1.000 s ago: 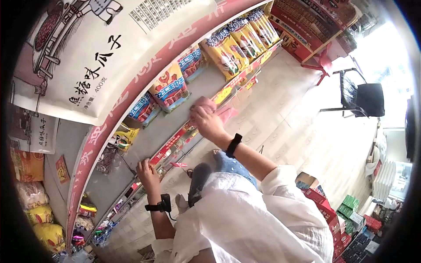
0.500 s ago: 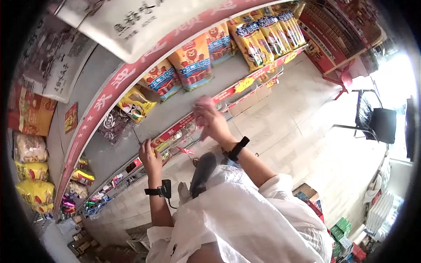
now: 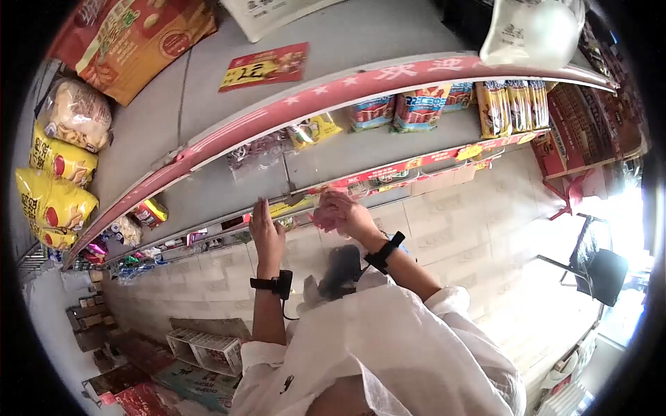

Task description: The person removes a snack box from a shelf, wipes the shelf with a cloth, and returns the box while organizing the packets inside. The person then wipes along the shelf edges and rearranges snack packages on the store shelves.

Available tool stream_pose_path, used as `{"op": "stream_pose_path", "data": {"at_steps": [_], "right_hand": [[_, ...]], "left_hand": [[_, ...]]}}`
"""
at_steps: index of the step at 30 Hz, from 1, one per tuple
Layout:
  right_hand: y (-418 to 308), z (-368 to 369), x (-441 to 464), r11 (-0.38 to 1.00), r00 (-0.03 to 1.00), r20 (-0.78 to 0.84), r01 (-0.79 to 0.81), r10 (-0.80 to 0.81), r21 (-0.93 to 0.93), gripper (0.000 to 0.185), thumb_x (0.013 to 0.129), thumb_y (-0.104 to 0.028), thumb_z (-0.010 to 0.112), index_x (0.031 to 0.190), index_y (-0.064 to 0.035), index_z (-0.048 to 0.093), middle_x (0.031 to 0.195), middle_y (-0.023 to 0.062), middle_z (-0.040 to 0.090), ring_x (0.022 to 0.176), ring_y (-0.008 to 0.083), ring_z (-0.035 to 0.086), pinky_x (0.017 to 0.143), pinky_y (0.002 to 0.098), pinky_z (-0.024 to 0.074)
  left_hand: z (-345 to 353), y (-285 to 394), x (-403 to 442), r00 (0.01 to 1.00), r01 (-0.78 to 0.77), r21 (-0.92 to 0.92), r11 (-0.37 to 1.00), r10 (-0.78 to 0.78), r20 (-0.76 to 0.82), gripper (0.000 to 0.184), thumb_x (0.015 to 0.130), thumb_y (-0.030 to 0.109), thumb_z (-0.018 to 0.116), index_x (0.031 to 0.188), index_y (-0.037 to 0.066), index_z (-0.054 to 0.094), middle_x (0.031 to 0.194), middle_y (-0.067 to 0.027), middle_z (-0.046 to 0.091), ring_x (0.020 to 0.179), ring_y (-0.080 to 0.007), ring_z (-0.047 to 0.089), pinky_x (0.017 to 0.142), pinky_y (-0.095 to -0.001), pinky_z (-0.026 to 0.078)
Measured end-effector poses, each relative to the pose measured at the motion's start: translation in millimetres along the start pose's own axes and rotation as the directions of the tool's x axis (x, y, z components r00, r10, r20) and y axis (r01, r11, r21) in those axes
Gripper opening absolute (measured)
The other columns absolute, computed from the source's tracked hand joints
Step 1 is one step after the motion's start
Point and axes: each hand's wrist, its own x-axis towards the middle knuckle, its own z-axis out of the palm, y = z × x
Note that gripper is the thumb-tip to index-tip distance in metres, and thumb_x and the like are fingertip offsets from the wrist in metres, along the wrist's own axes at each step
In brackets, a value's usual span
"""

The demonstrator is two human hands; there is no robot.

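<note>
My left hand (image 3: 267,236) is at the front edge of the lower shelf, its fingers stretched upward and nothing visible in them. My right hand (image 3: 354,218) is closed around a crumpled pink cloth (image 3: 327,216), close to the red price strip (image 3: 388,171) along that edge. Behind the hands, on the grey lower shelf (image 3: 260,186), lie a clear-and-dark plastic packet (image 3: 258,152) and a yellow snack bag (image 3: 313,130). Orange-and-blue snack bags (image 3: 418,109) stand farther right, beside yellow bags (image 3: 494,111).
An upper shelf with a red front strip (image 3: 277,104) overhangs the lower one. Yellow bags (image 3: 55,208) sit at the far left, near a price card (image 3: 263,67). A black chair (image 3: 600,274) is on the right. White crates (image 3: 208,350) stand on the floor behind.
The view has turned toward the left, so the shelves appear shifted. My right hand has come lower and nearer my left hand, with the pink cloth showing more clearly. My left hand's fingers have straightened.
</note>
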Motion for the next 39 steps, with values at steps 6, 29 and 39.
{"op": "stream_pose_path", "data": {"at_steps": [6,29,39], "right_hand": [[-22.5,3.3,16.2,0.989,0.922,-0.358,-0.135,0.145,0.054,0.029,0.069,-0.001,0.056,0.097,-0.0034,0.065,0.101,0.0146,0.062,0.091,0.0299,0.063,0.078,0.0342,0.0515],[-136.1,182.5,123.1,0.797,0.827,0.295,0.55,-0.478,-0.249,0.044,0.073,-0.005,0.064,0.116,-0.0087,0.055,0.117,0.014,0.054,0.113,0.035,0.048,0.097,0.0448,0.0395],[-131.4,347.2,156.7,0.748,0.662,0.569,0.653,-0.488,-0.117,0.061,0.074,-0.002,0.062,0.131,-0.0089,0.044,0.136,0.0146,0.038,0.123,0.0405,0.036,0.101,0.0447,0.0365]], "left_hand": [[-10.8,-49.6,-2.7,0.99,0.116,0.16,0.98,-0.126,0.057,0.074,0.078,0.009,0.064,0.142,0.01,0.028,0.146,-0.0104,0.03,0.136,-0.0285,0.027,0.108,-0.0518,0.025],[-23.4,-107.0,-21.5,0.919,0.198,-0.308,0.931,-0.285,-0.271,0.064,0.077,0.001,0.056,0.136,0.0,0.03,0.133,-0.0222,0.038,0.126,-0.037,0.036,0.102,-0.0486,0.03],[-50.5,-204.0,-46.9,0.813,0.433,-0.177,0.884,-0.468,-0.346,0.077,0.069,-0.003,0.06,0.139,-0.003,0.027,0.142,-0.021,0.032,0.132,-0.036,0.03,0.106,-0.0486,0.025]]}}
